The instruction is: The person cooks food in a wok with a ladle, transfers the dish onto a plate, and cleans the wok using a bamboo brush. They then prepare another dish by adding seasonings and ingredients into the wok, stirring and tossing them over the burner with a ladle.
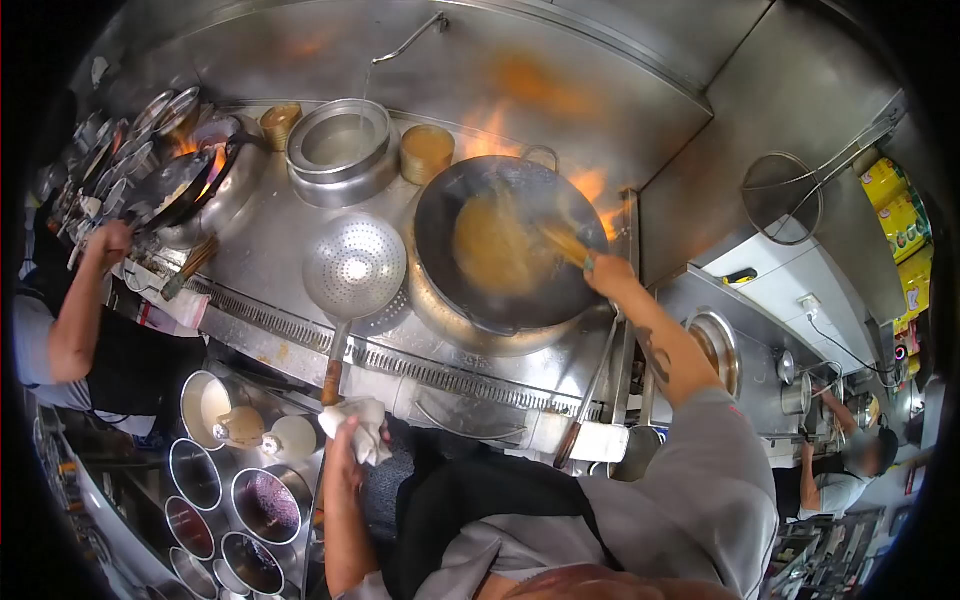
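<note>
My right hand (pixel 611 277) is closed around a bamboo wok brush (pixel 567 245), its bristles blurred inside a large black wok (pixel 445 205). Cloudy yellowish liquid (pixel 490 245) swirls in the bottom of that wok, and flames (pixel 590 185) rise behind its rim. In my left hand (pixel 343 448) is a crumpled white cloth (pixel 365 428), held low at the front edge of the stove. Just above the cloth lies the wooden handle (pixel 332 382) of a perforated skimmer (pixel 355 262), whose bowl rests on the steel stovetop left of the wok.
Water runs from a tap (pixel 410 38) into a steel pot (pixel 338 185). A stack of tan containers (pixel 427 158) stands beside it. Sauce pots (pixel 272 505) sit lower left. A co-worker's hand (pixel 108 242) holds another flaming wok (pixel 185 190). A wire strainer (pixel 782 195) hangs right.
</note>
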Demonstrator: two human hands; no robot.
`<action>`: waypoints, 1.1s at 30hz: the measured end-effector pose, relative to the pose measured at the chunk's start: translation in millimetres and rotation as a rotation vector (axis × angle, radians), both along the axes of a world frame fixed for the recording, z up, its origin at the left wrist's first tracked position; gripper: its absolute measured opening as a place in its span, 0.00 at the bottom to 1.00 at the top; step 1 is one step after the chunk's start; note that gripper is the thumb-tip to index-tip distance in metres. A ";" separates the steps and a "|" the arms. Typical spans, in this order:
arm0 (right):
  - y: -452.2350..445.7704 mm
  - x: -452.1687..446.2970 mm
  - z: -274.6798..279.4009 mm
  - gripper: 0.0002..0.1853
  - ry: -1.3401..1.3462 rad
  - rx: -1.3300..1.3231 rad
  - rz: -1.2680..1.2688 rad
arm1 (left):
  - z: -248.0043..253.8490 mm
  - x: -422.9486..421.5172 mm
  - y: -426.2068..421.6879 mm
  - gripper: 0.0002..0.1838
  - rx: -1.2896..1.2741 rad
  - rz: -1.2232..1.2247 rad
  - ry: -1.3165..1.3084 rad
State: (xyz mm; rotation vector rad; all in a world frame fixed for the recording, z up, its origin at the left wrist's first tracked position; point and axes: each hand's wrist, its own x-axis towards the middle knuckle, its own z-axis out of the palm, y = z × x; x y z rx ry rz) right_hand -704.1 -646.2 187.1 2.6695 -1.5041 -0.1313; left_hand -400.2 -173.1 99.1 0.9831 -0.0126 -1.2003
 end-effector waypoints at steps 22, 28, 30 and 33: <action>17.3 22.3 18.1 0.23 0.256 0.181 -0.050 | 28.9 -15.2 -6.3 0.34 -0.077 0.023 0.151; -5.7 29.1 32.7 0.25 0.024 0.155 0.104 | 21.3 -21.8 25.6 0.36 -0.028 0.084 0.147; -44.3 83.8 13.6 0.22 -0.037 0.161 0.087 | 1.4 -25.8 27.9 0.37 -0.015 0.103 0.143; -51.4 149.0 -44.0 0.20 -0.586 0.711 -0.033 | 17.1 -37.7 4.0 0.37 -0.011 -0.004 0.120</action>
